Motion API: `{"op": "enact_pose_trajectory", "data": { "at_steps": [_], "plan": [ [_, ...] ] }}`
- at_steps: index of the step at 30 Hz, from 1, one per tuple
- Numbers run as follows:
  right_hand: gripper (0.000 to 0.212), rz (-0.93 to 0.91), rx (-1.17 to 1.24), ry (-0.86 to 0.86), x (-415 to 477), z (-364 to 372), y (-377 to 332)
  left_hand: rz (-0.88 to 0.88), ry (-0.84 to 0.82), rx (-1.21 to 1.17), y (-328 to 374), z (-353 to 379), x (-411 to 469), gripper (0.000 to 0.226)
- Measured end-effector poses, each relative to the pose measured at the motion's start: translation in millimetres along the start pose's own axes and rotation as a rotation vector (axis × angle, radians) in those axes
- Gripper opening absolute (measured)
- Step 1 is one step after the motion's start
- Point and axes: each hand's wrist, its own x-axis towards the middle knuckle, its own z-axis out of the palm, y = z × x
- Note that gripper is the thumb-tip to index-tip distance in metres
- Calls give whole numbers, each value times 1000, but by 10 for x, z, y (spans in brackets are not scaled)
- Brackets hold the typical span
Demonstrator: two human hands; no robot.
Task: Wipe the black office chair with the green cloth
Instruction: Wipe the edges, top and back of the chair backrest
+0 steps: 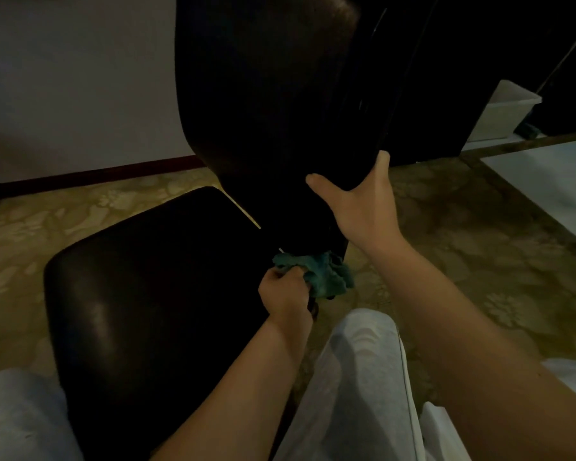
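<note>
Down by the back edge of the seat (140,287), as the head view shows it, the left grip (285,294) is bunched around the green cloth (325,272), fingers curled into it. It holds the cloth against the black office chair (280,144) right where the narrow foot of the backrest (266,78) meets the seat. The right grip (363,202) clasps the backrest's lower side edge, thumb on the near face and fingers wrapped behind, which looks to me like steadying. I'd put the wiping somewhere in the middle (the room is dim, and nothing on the leather shows which parts have been gone over). The seat pad has a dull sheen, but I can't call it cleaned. By my reckoning the broad backrest, the seat top and whatever lies below are yet to be wiped or checked. A knee (356,377) in pale trousers is close beside the chair, over the patterned carpet (479,254).
</note>
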Motion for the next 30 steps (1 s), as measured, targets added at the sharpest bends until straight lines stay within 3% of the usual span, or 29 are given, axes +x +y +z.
{"op": "enact_pose_trajectory", "data": {
  "at_steps": [5,10,16,19,22,26,30],
  "plan": [
    [70,-14,-16,24,-8,1,1,248,-27,192,409,-286,-110,8],
    [71,-35,-51,27,-71,-15,-29,653,-197,395,1110,-344,-374,25],
    [70,-29,-56,24,-133,-46,-99,969,-201,553,1627,-93,-399,28],
    [69,-27,-59,24,-156,-53,-122,996,-167,586,1602,-43,-358,20],
    [69,-7,-11,-20,-160,-81,-132,901,-193,583,1540,-79,-335,7],
    [54,27,20,-76,-176,-127,-146,790,-259,524,1535,-110,-350,2],
    [32,116,163,-153,-192,-192,-155,884,-322,437,1566,-46,-495,4]
  ]
}}
